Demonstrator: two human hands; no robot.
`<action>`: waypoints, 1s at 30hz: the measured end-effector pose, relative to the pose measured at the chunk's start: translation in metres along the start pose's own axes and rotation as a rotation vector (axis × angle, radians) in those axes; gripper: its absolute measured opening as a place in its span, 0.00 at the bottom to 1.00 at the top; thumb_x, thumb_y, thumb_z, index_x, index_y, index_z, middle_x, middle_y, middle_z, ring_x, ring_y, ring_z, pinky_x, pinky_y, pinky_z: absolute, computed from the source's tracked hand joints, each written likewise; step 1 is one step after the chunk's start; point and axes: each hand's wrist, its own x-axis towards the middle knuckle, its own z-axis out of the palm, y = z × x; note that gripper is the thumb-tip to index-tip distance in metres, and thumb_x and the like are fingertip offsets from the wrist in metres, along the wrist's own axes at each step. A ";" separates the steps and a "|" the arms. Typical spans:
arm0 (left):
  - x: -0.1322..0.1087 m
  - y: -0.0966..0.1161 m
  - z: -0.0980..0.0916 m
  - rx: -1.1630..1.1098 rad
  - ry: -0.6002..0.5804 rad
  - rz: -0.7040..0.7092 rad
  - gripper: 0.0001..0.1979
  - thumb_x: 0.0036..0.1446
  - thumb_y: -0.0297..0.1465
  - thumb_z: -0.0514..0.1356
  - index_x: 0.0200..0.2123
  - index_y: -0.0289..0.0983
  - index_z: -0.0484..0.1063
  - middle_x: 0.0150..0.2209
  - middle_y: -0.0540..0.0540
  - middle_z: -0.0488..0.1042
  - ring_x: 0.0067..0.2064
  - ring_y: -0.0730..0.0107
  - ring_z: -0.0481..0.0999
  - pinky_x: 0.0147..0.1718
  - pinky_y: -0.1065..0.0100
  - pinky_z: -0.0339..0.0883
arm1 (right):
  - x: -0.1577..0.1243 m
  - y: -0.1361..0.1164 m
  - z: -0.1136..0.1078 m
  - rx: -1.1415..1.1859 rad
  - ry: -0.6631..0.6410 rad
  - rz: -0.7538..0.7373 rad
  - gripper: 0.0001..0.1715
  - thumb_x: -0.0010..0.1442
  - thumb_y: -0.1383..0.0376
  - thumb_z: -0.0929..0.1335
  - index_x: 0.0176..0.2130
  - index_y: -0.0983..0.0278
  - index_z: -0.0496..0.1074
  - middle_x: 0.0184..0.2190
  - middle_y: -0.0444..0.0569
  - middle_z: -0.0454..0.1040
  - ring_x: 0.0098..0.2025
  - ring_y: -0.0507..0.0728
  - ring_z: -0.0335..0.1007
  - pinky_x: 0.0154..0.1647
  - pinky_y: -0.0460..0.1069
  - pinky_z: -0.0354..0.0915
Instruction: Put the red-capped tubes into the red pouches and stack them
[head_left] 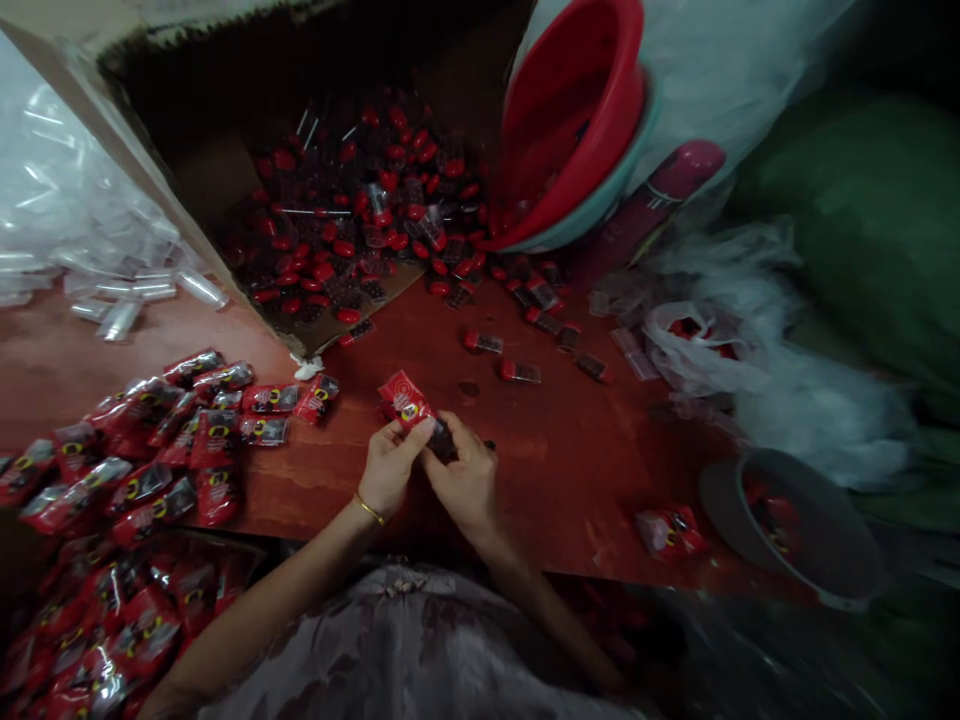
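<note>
A small red printed packet (407, 398) is held up between my two hands above the table. My left hand (388, 465) is closed on the packet's lower left side, thumb on its printed face, with a yellow bangle at the wrist. My right hand (466, 478) is closed around the dark lower end. Whether that dark part is a container inside the packet, I cannot tell. Beyond my hands lie small clear containers with red caps (520, 372). Filled red packets (216, 438) of the same print lie in a heap to the left.
A cardboard box (169, 205) on its side holds many red-capped containers. A red basin (634, 70) leans at its right. Clear tubes (202, 288) are piled at left. A grey bucket (724, 515), a plastic bag (817, 410) and more packets (670, 532) are at right.
</note>
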 end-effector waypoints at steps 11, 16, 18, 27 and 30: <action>-0.010 0.003 0.000 -0.086 -0.133 -0.106 0.16 0.41 0.41 0.67 0.25 0.33 0.72 0.22 0.50 0.72 0.21 0.77 0.66 0.21 0.73 0.59 | 0.001 0.005 -0.012 0.526 -0.183 0.265 0.09 0.54 0.59 0.67 0.34 0.62 0.67 0.19 0.38 0.69 0.15 0.48 0.63 0.16 0.43 0.61; -0.014 0.000 -0.014 -0.175 -0.168 -0.309 0.16 0.45 0.42 0.65 0.28 0.34 0.71 0.24 0.48 0.73 0.27 0.74 0.72 0.35 0.71 0.65 | 0.012 0.017 -0.003 0.306 -0.077 0.032 0.14 0.44 0.60 0.74 0.28 0.62 0.67 0.19 0.37 0.66 0.21 0.49 0.63 0.25 0.44 0.62; -0.015 0.001 -0.021 -0.204 -0.157 -0.356 0.17 0.47 0.42 0.63 0.32 0.34 0.71 0.26 0.47 0.75 0.30 0.72 0.74 0.38 0.68 0.65 | 0.018 0.020 0.004 0.229 -0.098 -0.120 0.13 0.46 0.60 0.73 0.27 0.62 0.68 0.21 0.39 0.66 0.24 0.50 0.63 0.28 0.46 0.61; -0.029 0.034 -0.072 -0.248 0.171 -0.260 0.11 0.57 0.37 0.55 0.34 0.37 0.72 0.28 0.47 0.77 0.34 0.70 0.77 0.43 0.65 0.66 | 0.016 0.006 0.014 0.109 -0.333 -0.423 0.14 0.63 0.59 0.59 0.35 0.62 0.70 0.30 0.48 0.74 0.35 0.54 0.68 0.38 0.50 0.61; -0.023 0.064 -0.102 -0.373 0.510 0.100 0.15 0.58 0.43 0.51 0.30 0.40 0.70 0.32 0.51 0.77 0.41 0.74 0.75 0.47 0.71 0.65 | 0.027 0.028 -0.009 -0.074 -0.162 -0.328 0.15 0.63 0.60 0.59 0.37 0.63 0.71 0.32 0.50 0.75 0.36 0.56 0.69 0.40 0.51 0.62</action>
